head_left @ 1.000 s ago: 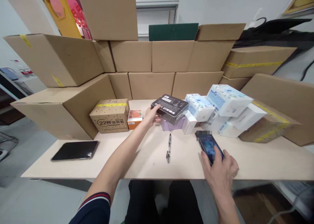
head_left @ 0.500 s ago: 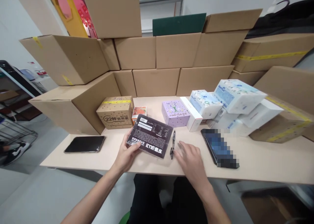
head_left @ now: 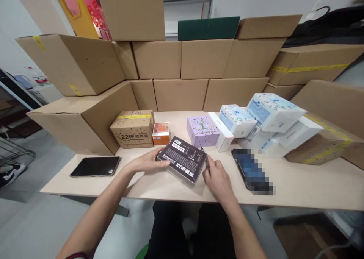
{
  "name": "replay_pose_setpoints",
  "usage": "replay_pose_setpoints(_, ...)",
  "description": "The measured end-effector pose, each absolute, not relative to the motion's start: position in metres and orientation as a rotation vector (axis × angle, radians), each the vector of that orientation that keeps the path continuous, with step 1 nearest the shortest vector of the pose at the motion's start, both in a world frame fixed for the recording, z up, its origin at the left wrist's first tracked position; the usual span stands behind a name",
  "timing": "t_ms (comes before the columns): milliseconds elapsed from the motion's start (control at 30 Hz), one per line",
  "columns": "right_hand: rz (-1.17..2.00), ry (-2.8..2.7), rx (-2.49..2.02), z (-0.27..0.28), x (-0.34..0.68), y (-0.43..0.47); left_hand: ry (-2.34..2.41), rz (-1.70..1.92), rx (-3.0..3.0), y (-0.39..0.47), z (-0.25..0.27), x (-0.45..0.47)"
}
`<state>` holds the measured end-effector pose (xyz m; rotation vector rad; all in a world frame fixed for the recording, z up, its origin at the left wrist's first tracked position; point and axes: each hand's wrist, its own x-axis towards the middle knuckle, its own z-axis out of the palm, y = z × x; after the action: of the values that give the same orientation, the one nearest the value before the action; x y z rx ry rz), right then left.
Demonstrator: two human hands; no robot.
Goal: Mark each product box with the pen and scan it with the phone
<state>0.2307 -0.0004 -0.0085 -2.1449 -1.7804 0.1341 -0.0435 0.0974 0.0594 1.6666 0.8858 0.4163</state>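
Observation:
A flat dark box (head_left: 184, 158) with white printing lies tilted at an angle near the table's front edge. My left hand (head_left: 148, 161) grips its left side, thumb on top and fingers mostly hidden behind it. At the box's right edge, my right hand (head_left: 216, 177) is closed round a black pen (head_left: 207, 163), only part of which shows. Just behind the box stand a small orange box (head_left: 161, 134) and a purple tea box (head_left: 202, 131).
A phone (head_left: 96, 166) lies at left, and a dark handheld device (head_left: 251, 172) at right. Tissue packs (head_left: 274, 111) and a slim white box (head_left: 221, 132) stand at back right. A printed carton (head_left: 133, 129) stands at left; stacked cardboard boxes (head_left: 180, 95) wall the back.
The dark box has shifted a little right and lower, with my left hand following. My right hand has closed on the pen that lay on the table.

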Motion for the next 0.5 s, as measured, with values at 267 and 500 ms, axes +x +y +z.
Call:
replay_pose_setpoints(267,0.099,-1.726,-2.166,-0.011,0.225,0.001,1.100,0.289,1.522,0.144,0.051,-0.020)
replay_pose_setpoints(500,0.067,-1.657,-2.093,-0.024,0.230,0.001,0.913,0.364,1.459,0.130,0.044,-0.027)
